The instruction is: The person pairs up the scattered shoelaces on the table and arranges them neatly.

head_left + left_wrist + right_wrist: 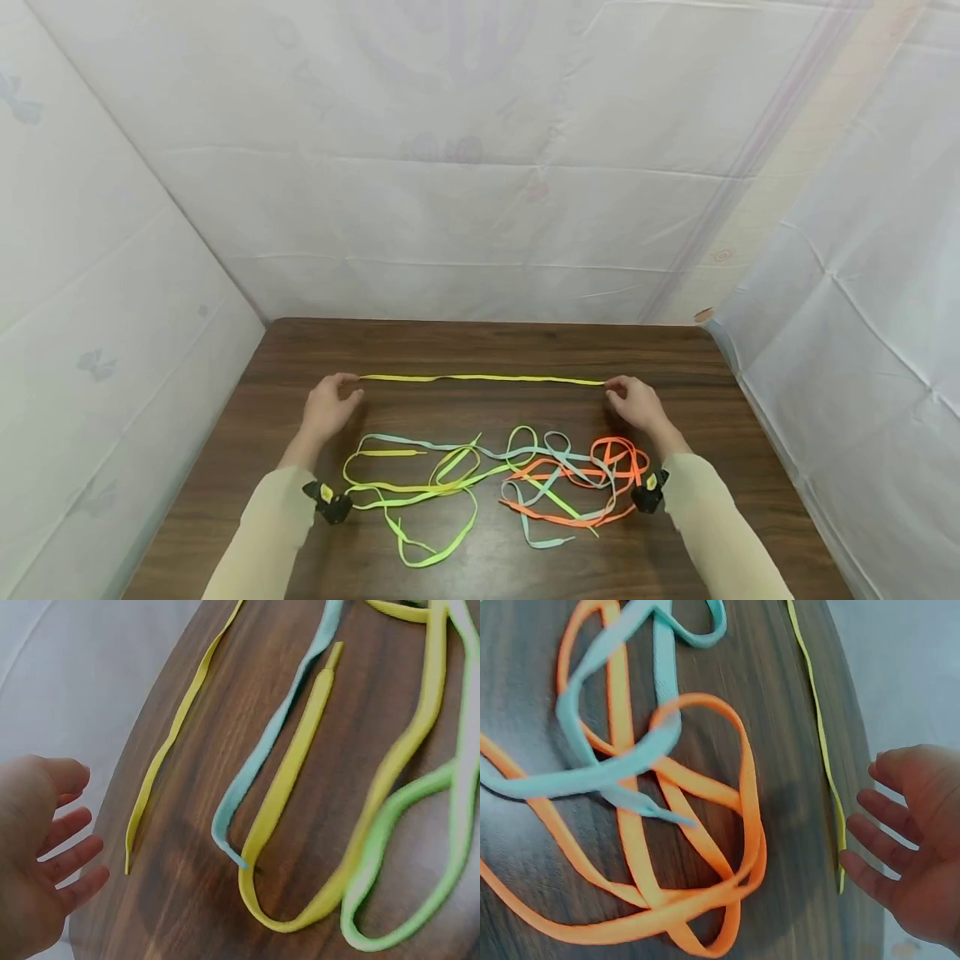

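Note:
A yellow shoelace (480,377) lies nearly straight from left to right across the far part of the table. At its left end is my left hand (330,406), whose fingers are loosely spread beside the lace tip in the left wrist view. My right hand (637,403) is at the other end. In the right wrist view its fingers are relaxed, with the little finger overlapping the lace near its tip. Closer to me, a second yellow shoelace (289,772) lies looped with a green shoelace (442,553). Light blue (664,667) and orange (645,870) shoelaces are tangled on the right.
The brown wooden table (480,346) has rounded far corners. White sheeting (480,208) hangs behind it and on both sides. Black wrist cameras are strapped to the left wrist (327,503) and the right wrist (649,492), close above the loose laces.

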Demonstrator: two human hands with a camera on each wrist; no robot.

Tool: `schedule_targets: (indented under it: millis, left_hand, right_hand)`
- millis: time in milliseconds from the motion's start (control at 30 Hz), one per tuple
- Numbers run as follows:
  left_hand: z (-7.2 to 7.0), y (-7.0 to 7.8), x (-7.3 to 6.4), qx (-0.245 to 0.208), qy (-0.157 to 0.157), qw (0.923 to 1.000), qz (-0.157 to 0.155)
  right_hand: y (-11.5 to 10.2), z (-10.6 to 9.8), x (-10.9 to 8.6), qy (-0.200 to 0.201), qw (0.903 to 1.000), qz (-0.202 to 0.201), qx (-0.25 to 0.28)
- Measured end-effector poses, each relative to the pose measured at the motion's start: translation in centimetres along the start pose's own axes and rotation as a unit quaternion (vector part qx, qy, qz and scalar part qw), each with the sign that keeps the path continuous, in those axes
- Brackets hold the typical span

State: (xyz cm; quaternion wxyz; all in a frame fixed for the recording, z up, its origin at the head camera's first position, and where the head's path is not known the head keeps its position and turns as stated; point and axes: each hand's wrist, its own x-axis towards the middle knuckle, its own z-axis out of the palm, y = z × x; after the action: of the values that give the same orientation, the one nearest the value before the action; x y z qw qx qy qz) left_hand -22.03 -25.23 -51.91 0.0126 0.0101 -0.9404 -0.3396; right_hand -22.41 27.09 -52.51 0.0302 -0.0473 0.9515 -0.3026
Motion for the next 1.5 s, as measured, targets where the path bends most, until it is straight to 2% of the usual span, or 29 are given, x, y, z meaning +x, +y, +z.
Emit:
schedule_targets:
  millis: [167, 533, 733, 933, 1067, 1233, 1500]
  left_hand:
    - [0.0, 0.2, -1.6, 0.009, 0.005, 0.9996, 0.027]
    - [1.0, 1.1, -4.7, 0.040, 0.011, 0.9957, 0.083]
    - [2.3, 1.4, -5.9, 0.078, -0.002, 0.9908, 0.111]
    - [3.2, 1.2, -7.1, 0.108, 0.005, 0.9842, 0.140]
    - [3.3, 1.0, -8.0, 0.121, 0.013, 0.9812, 0.150]
    - [3.3, 0.6, -8.8, 0.143, 0.024, 0.9785, 0.147]
    - [3.7, -0.4, -8.9, 0.164, 0.033, 0.9756, 0.142]
  right_hand:
    - [-1.1, 1.0, -0.4, 0.006, 0.9994, -0.034, -0.003]
    - [-3.7, 3.8, -1.3, -0.005, 0.9976, -0.069, -0.005]
    - [-5.5, 5.1, -1.5, 0.006, 0.9962, -0.086, 0.007]
    - [-7.0, 6.5, -2.2, 0.007, 0.9954, -0.093, 0.023]
    - [-7.9, 7.3, -2.9, 0.001, 0.9944, -0.100, 0.036]
    - [-9.0, 8.1, -3.6, -0.015, 0.9914, -0.124, 0.039]
    - [-10.8, 9.6, -4.4, -0.041, 0.9839, -0.173, 0.023]
